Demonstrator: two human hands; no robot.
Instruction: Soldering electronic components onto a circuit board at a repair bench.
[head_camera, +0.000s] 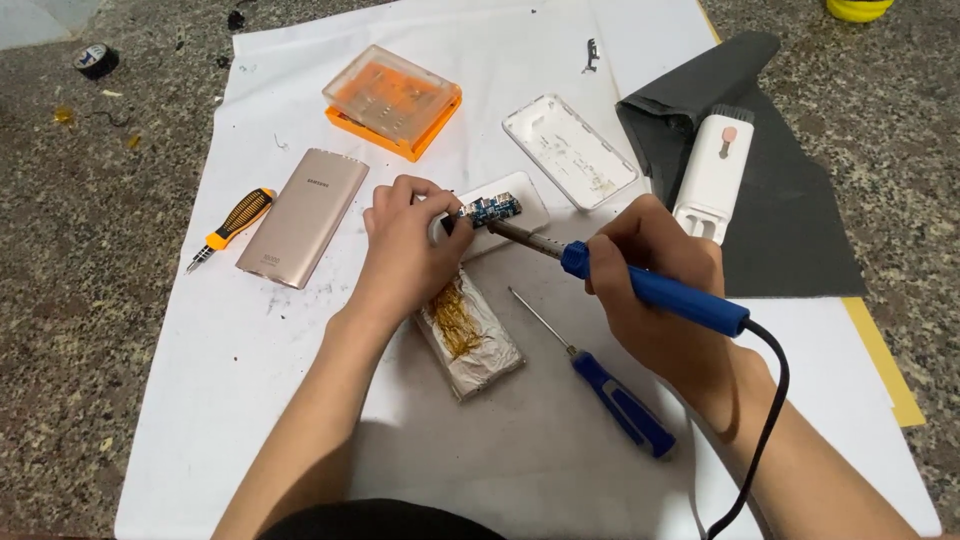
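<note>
R hand (650, 265) solders circuit board (490, 210); L hand (405, 245) steadies

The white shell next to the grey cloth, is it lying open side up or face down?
Open side up. The white shell shows its hollow inside and raised rim, with nothing in it, on the white sheet.

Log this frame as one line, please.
left hand steadies circuit board | right hand holds soldering iron, tip at board | blue screwdriver idle

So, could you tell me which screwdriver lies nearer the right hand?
The blue-handled screwdriver, just below the right hand; the orange-and-black one lies far left.
</note>
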